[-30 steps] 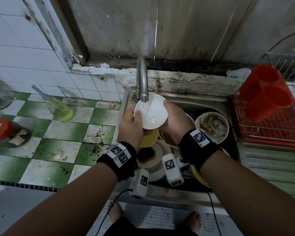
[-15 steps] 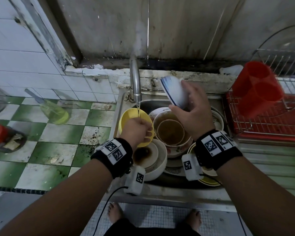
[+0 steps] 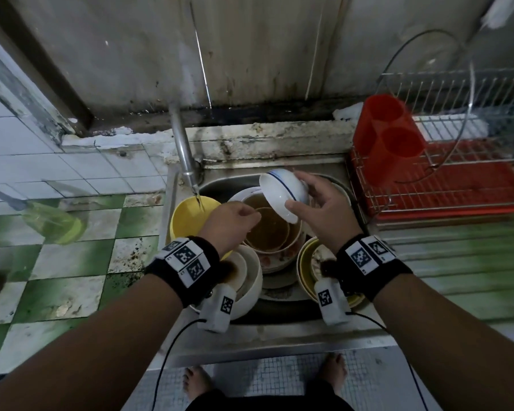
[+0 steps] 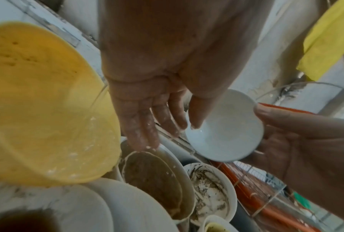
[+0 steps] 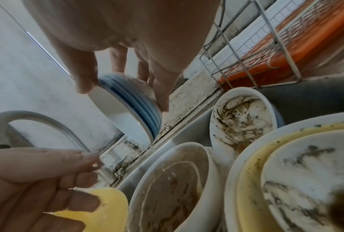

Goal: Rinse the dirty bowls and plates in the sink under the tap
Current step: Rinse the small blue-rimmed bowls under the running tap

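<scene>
Your right hand [image 3: 321,209] grips the white bowl [image 3: 282,194], tilted above the sink [image 3: 279,314], clear of the tap [image 3: 184,152]. Your left hand [image 3: 229,223] hangs empty, fingers loose, over the yellow bowl [image 3: 187,218]. Only the left wrist view shows the white bowl's clean inside. The red rack [image 3: 439,185] stands just right.

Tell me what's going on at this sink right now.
A person is rinsing dishes. The right hand holds a white bowl with blue rim lines, tipped on its side above the sink. The left hand, holding nothing, hovers over the dirty bowls. The tap trickles into a yellow bowl.
</scene>
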